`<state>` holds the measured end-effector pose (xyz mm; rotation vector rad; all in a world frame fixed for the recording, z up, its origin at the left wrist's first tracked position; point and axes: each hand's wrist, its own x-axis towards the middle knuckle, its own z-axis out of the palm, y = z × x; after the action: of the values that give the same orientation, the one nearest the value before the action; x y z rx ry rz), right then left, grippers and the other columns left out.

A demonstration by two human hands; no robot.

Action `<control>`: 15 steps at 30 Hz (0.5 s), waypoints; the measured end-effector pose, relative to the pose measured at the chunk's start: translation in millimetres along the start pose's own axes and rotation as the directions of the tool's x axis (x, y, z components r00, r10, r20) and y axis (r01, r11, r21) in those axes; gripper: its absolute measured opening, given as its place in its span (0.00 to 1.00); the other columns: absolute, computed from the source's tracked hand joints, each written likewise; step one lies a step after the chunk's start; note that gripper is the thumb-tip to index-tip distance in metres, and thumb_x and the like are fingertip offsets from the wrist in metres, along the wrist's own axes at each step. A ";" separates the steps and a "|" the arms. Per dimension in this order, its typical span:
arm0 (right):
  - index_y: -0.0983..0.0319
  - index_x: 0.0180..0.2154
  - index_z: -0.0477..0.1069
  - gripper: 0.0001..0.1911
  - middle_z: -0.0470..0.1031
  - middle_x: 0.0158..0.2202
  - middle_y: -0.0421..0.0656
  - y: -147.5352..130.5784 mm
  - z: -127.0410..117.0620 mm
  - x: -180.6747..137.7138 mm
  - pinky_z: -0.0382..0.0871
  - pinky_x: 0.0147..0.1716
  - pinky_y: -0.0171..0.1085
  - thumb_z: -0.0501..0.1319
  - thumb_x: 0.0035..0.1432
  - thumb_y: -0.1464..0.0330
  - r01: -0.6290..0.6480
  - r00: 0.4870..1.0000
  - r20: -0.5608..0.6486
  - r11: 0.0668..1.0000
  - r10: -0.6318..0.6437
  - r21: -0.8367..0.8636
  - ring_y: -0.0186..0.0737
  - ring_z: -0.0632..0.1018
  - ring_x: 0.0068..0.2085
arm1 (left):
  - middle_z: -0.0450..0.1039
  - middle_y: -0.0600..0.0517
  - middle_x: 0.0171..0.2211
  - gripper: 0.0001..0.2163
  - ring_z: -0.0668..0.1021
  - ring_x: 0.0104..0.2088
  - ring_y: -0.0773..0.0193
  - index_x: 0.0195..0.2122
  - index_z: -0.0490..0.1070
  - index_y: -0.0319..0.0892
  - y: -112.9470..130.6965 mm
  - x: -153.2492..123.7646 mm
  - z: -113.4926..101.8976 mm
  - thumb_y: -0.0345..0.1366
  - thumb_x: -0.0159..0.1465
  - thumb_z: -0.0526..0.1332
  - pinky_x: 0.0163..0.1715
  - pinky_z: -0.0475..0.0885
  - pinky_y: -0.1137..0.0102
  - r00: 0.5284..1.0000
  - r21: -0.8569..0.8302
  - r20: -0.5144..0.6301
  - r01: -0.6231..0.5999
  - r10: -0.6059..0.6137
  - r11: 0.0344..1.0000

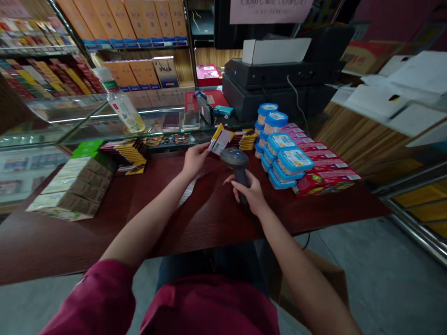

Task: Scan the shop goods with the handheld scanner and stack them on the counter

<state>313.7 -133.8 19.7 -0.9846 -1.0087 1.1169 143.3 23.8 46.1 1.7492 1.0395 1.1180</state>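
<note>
Between the fingers of my left hand is a flat yellow-and-brown packet, tilted up with its pale barcode label showing. My right hand is wrapped round the handle of a dark barcode scanner, whose head points toward the packet and shows a small blue light. Just behind the scanner lies a short stack of similar packets. A larger stack of yellow-and-brown packets rests farther left. Part of a white paper shows beside my left forearm.
Blue-lidded tubs and red boxes stand on the desk at the right. Green-and-white cartons sit left. Behind are a bottle on the glass counter, a phone on a stand and a black cash-register unit.
</note>
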 end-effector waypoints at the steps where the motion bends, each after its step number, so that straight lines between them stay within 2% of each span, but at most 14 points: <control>1: 0.57 0.46 0.72 0.21 0.82 0.40 0.42 -0.6 3.0 -3.1 0.63 0.14 0.33 0.74 0.54 0.59 -0.014 0.998 0.065 1.000 0.014 -0.005 0.29 0.69 0.19 | 0.84 0.46 0.50 0.16 0.84 0.52 0.50 0.57 0.80 0.39 -6.9 -11.1 -13.4 0.35 0.70 0.63 0.57 0.78 0.58 0.996 -0.109 0.031 0.088 -0.085 0.990; 3: 0.57 0.45 0.72 0.19 0.82 0.40 0.43 -0.3 8.8 -7.7 0.64 0.13 0.33 0.74 0.56 0.59 -0.032 0.985 0.166 0.999 0.036 -0.025 0.29 0.69 0.19 | 0.85 0.47 0.47 0.17 0.85 0.48 0.54 0.58 0.79 0.39 -20.5 -33.6 -37.8 0.37 0.69 0.66 0.54 0.80 0.59 0.970 -0.279 0.094 0.242 -0.225 0.929; 6: 0.58 0.44 0.74 0.18 0.83 0.40 0.44 3.6 15.3 -9.3 0.64 0.14 0.32 0.74 0.56 0.59 -0.052 0.962 0.262 0.995 0.072 -0.085 0.28 0.69 0.19 | 0.85 0.47 0.46 0.18 0.86 0.45 0.57 0.56 0.80 0.38 -36.6 -60.9 -63.1 0.39 0.66 0.70 0.55 0.80 0.60 0.940 -0.392 0.117 0.340 -0.321 0.855; 9: 0.60 0.45 0.74 0.21 0.83 0.39 0.44 8.7 18.0 -7.1 0.64 0.13 0.32 0.75 0.55 0.58 -0.075 0.945 0.307 0.987 0.117 -0.145 0.27 0.68 0.18 | 0.85 0.46 0.47 0.20 0.86 0.46 0.58 0.55 0.80 0.37 -46.0 -73.8 -72.4 0.39 0.64 0.72 0.56 0.79 0.60 0.943 -0.456 0.084 0.325 -0.323 0.828; 15: 0.60 0.48 0.73 0.24 0.83 0.37 0.43 9.6 18.9 -6.6 0.63 0.12 0.31 0.75 0.55 0.57 -0.084 0.938 0.317 0.980 0.138 -0.178 0.27 0.68 0.17 | 0.84 0.43 0.49 0.21 0.85 0.48 0.54 0.54 0.80 0.36 -53.4 -74.1 -66.2 0.42 0.64 0.72 0.58 0.77 0.60 0.962 -0.499 0.112 0.271 -0.249 0.823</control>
<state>292.5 -136.7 14.4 -1.0144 -1.3429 1.3398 49.5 -13.4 -4.3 1.1614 0.8258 1.0557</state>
